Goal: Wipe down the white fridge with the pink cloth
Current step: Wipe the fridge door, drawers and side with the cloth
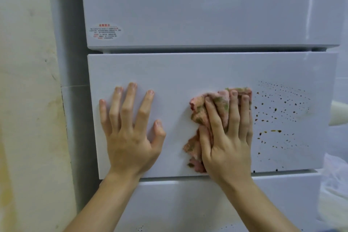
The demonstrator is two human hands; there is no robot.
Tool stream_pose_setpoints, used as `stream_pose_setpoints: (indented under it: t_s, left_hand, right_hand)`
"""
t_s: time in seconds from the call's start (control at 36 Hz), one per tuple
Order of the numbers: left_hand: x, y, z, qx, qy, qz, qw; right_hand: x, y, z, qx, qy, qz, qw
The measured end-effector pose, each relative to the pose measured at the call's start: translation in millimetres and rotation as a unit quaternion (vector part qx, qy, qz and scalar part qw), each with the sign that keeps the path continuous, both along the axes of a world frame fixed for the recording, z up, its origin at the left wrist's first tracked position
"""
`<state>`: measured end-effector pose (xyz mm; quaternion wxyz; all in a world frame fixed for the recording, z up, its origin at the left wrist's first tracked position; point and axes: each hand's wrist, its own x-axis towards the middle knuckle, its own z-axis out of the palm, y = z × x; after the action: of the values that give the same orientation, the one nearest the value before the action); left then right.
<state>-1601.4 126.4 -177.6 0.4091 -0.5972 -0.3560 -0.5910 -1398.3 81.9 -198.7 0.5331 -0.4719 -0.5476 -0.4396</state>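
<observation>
The white fridge fills the view, its middle drawer front facing me. My left hand lies flat on the left part of that drawer front, fingers spread and straight. My right hand presses the crumpled pink cloth, stained brown-green, flat against the drawer's middle with straight fingers. Many brown spots dot the drawer front just right of the cloth. The part left of the cloth looks clean.
A red-printed oval sticker sits low on the upper door. A yellowish stained wall stands at the left. A clear plastic bag and a pale object lie at the right. Faint spots mark the lower drawer.
</observation>
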Motion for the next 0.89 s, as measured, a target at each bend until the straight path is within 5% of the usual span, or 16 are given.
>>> stream_pose_setpoints:
  t_s: [0.19, 0.61, 0.89]
  left_hand:
    - [-0.7, 1.4, -1.5, -0.002, 0.005, 0.003, 1.000]
    - [-1.2, 0.2, -1.3, -0.004, -0.005, -0.013, 1.000]
    - [24.4, -16.2, -1.7, -0.030, 0.004, -0.033, 0.999]
  right_hand:
    - [-9.8, 9.6, 70.8, 0.060, 0.054, -0.011, 0.997]
    - [13.2, -5.6, -48.9, -0.052, -0.042, 0.018, 0.998]
    - [19.5, 2.4, 58.8, 0.039, 0.040, 0.010, 0.998]
